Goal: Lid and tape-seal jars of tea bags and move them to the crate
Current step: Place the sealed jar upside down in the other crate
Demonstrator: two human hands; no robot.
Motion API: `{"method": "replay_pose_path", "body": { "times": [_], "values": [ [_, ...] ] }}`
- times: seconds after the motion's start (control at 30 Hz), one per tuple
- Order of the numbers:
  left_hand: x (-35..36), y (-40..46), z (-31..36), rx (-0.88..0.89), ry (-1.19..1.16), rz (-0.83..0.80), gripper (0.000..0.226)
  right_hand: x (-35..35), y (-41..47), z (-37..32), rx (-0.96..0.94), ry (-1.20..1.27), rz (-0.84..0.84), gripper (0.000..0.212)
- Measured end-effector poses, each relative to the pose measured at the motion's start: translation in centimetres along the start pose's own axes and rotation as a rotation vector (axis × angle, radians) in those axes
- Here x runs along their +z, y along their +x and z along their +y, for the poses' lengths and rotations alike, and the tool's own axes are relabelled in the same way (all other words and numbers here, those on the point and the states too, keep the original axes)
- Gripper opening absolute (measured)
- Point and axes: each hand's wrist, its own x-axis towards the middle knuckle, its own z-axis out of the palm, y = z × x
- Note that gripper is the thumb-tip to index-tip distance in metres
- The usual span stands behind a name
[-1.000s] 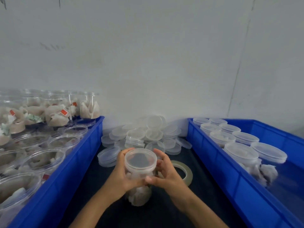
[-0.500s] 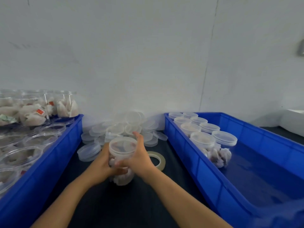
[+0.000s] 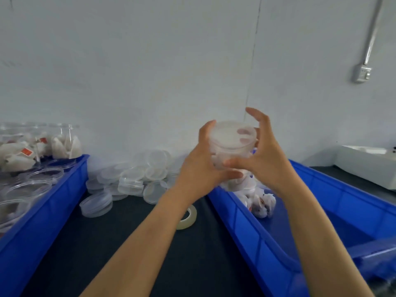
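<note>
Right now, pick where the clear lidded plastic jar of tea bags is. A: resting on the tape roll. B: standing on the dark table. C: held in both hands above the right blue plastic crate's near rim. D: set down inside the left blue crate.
C: both the left hand and the right hand hold the clear lidded plastic jar up over the rim of the right blue plastic crate.

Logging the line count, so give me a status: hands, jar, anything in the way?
Left hand and right hand both grip the lidded jar. Jar held above the right crate edge. Sealed jars sit below.
</note>
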Motion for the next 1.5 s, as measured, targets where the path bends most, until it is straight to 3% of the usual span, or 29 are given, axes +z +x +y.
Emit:
{"method": "replay_pose_path", "body": {
  "times": [0.2, 0.37, 0.53, 0.73, 0.97, 1.27, 1.4, 1.5],
  "values": [
    [6.3, 1.8, 0.8, -0.037, 0.067, -0.133, 0.099, -3.2, -0.2, 4.0, 0.18, -0.154, 0.09, 0.109],
    [9.2, 0.7, -1.6, -0.116, 0.294, -0.267, 0.096, -2.4, -0.7, 8.5, 0.427, -0.145, -0.034, 0.11],
    [11.3, -0.8, -2.9, -0.084, 0.494, -0.325, 0.083, -1.9, -0.8, 10.9, 0.596, -0.233, -0.174, 0.106],
    [12.0, -0.4, -3.2, -0.094, 0.634, -0.356, 0.065, -0.6, -0.6, 12.3, 0.689, -0.279, -0.226, 0.084],
    [12.3, -0.7, -3.0, -0.07, 0.698, -0.321, 0.055, -1.5, -0.5, 11.7, 0.871, -0.198, -0.288, 0.091],
    [11.2, -1.3, -1.9, -0.074, 0.658, -0.357, 0.047, -2.3, 0.2, 12.3, 0.867, -0.184, -0.363, 0.098],
    [9.3, -1.9, -2.4, -0.1, 0.606, -0.339, 0.049, -1.0, 0.7, 10.7, 0.642, -0.511, -0.292, 0.091],
    [7.4, -2.3, -3.0, -0.171, 0.553, -0.266, 0.044, 1.5, 0.8, 8.4, 0.496, -0.525, -0.23, 0.077]
  ]
}}
